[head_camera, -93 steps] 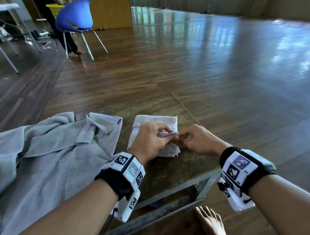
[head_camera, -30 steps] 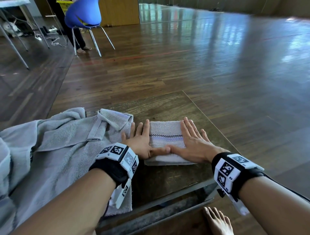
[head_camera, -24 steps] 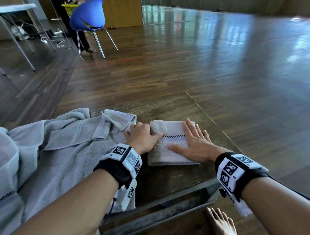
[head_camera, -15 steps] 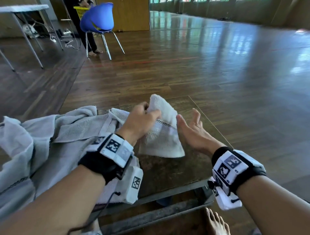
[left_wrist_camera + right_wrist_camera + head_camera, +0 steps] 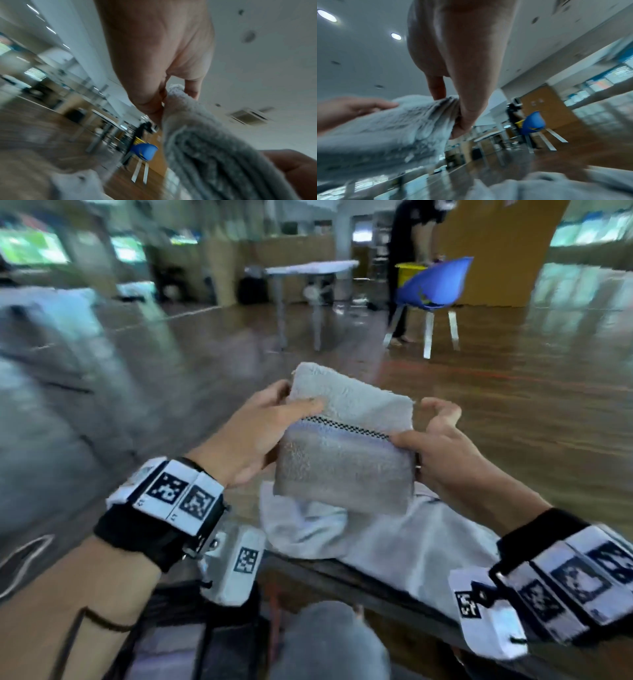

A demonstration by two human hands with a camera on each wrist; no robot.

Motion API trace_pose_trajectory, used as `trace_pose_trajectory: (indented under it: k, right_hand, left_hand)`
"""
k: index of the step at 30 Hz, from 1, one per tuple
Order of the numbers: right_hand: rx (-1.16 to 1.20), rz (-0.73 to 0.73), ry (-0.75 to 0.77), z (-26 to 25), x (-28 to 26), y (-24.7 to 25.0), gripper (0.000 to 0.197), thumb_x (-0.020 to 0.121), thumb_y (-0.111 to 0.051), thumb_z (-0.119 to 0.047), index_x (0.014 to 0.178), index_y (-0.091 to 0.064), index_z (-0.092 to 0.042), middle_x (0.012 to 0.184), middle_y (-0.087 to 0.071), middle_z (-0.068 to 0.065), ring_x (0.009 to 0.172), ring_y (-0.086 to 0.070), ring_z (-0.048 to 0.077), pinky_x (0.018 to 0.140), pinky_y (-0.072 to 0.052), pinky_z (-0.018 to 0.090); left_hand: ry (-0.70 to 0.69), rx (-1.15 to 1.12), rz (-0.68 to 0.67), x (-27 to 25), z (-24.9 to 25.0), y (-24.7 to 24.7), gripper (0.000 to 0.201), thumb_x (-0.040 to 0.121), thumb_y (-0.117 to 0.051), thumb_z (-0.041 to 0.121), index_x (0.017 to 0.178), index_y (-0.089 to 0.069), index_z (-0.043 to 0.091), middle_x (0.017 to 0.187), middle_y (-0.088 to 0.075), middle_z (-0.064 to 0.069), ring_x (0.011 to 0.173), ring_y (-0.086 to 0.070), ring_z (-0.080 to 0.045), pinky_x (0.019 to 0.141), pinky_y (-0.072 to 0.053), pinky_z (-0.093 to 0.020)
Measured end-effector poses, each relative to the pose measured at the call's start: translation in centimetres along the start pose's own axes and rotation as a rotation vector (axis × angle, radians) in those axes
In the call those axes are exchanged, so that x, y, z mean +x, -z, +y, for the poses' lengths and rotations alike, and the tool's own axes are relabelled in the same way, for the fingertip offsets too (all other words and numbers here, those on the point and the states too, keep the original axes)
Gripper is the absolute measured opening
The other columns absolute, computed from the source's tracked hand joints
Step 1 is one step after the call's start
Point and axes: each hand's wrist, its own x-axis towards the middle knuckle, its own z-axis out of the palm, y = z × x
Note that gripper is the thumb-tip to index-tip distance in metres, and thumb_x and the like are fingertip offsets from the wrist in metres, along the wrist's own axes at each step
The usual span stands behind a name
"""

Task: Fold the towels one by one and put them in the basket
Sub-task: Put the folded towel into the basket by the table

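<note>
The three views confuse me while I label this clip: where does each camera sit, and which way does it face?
Head: on the head, looking forward and down; both hands hold the folded towel, forearms showing.
Left wrist: looks along the left hand toward the towel.
Right wrist: looks along the right hand; left fingertips visible.
All three share the towel and the blue chair.

Blue chair (image 5: 432, 284) on shiny wood floor (image 5: 513, 392). Person in dark clothes (image 5: 407, 244) stands behind it (blurry). White table (image 5: 308, 268) nearby.
</note>
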Motion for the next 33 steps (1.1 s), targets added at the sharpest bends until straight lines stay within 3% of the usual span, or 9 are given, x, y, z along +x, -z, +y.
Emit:
trace_pose_trajectory:
  k: [3,6,11,15,19,23,26,29,33]
  right_hand:
    - [-0.077,-0.247,0.038,-2.6,1.4,-9.2,0.067,0.069,-0.067,-0.021,0.123,-0.028,-0.030,0.106,-0.054,0.008,0.078,-0.061,0.017,0.056,-0.050,0.031]
    - [-0.267,-0.419,0.098,-2.2,1.2,-18.6,0.067,0.082,-0.072,-0.020,0.129,-0.024,-0.028,0.094,-0.055,0.005,0.075,-0.058,0.015,0.059,-0.047,0.029]
    - [-0.378,-0.542,-0.007,5.5,-1.4,-29.9,0.055,0.094,-0.067,-0.018,0.118,-0.018,-0.027,0.094,-0.053,-0.001,0.074,-0.054,0.006,0.046,-0.042,0.007]
    - [-0.434,-0.579,-0.160,15.0,-4.2,-34.1,0.050,0.096,-0.063,-0.012,0.125,-0.023,-0.016,0.102,-0.049,-0.008,0.083,-0.053,0.004,0.063,-0.045,0.018]
    - [-0.493,-0.545,-0.421,24.3,-7.7,-34.4,0.041,0.095,-0.057,-0.008,0.119,-0.025,-0.018,0.103,-0.053,-0.003,0.091,-0.057,0.014,0.071,-0.045,0.028]
    - [-0.525,-0.550,-0.619,30.7,-8.2,-33.6,0.054,0.095,-0.052,-0.005,0.137,-0.019,-0.013,0.111,-0.050,0.011,0.089,-0.051,0.021,0.065,-0.041,0.026]
    - [-0.582,-0.570,-0.728,33.3,-7.1,-33.1,0.076,0.097,-0.052,-0.012,0.156,-0.003,-0.007,0.134,-0.046,0.015,0.114,-0.049,0.023,0.088,-0.038,0.028]
    - [-0.553,-0.535,-0.831,34.8,-6.3,-33.3,0.085,0.100,-0.052,-0.022,0.161,0.006,-0.010,0.158,-0.032,0.013,0.141,-0.039,0.029,0.106,-0.035,0.031]
    - [-0.626,-0.502,-0.836,36.7,-5.2,-34.1,0.068,0.099,-0.052,-0.023,0.156,-0.018,-0.009,0.149,-0.040,0.020,0.129,-0.051,0.033,0.092,-0.041,0.029]
  left_hand:
    - [-0.012,-0.048,0.214,-4.8,-1.2,9.4,0.030,0.092,-0.068,0.029,0.121,-0.065,0.021,0.121,-0.071,-0.006,0.113,-0.066,-0.034,0.088,-0.056,-0.046]
    - [-0.001,-0.090,0.391,-9.9,-4.0,17.2,0.041,0.087,-0.074,0.032,0.124,-0.062,0.018,0.126,-0.068,-0.009,0.114,-0.065,-0.035,0.098,-0.047,-0.055]
    - [0.216,-0.012,0.580,-15.4,-12.4,26.0,0.031,0.080,-0.079,0.024,0.103,-0.064,0.010,0.095,-0.074,-0.008,0.077,-0.070,-0.016,0.065,-0.057,-0.030]
    - [0.539,0.215,0.528,-16.5,-22.4,28.8,0.034,0.067,-0.072,0.023,0.095,-0.061,0.008,0.078,-0.071,-0.004,0.071,-0.062,-0.021,0.057,-0.047,-0.027]
    - [0.686,0.382,0.442,-16.0,-31.0,27.1,0.045,0.083,-0.071,0.012,0.112,-0.037,0.015,0.083,-0.058,-0.004,0.064,-0.058,-0.015,0.046,-0.045,-0.021]
    - [0.791,0.543,0.203,-13.0,-37.5,24.4,0.013,0.087,-0.063,0.016,0.095,-0.067,0.006,0.095,-0.071,-0.012,0.091,-0.067,-0.026,0.084,-0.054,-0.037]
    - [0.851,0.647,0.062,-11.2,-40.2,22.5,0.014,0.091,-0.059,0.022,0.091,-0.071,0.015,0.096,-0.069,-0.007,0.085,-0.065,-0.020,0.082,-0.049,-0.030]
    - [0.877,0.677,0.033,-9.9,-42.6,21.4,0.023,0.093,-0.056,0.021,0.098,-0.074,0.007,0.107,-0.072,-0.014,0.105,-0.065,-0.029,0.088,-0.048,-0.031]
    - [0.938,0.661,-0.036,-8.4,-45.6,20.8,0.027,0.093,-0.056,0.018,0.112,-0.071,0.005,0.118,-0.069,-0.012,0.114,-0.063,-0.027,0.096,-0.049,-0.030]
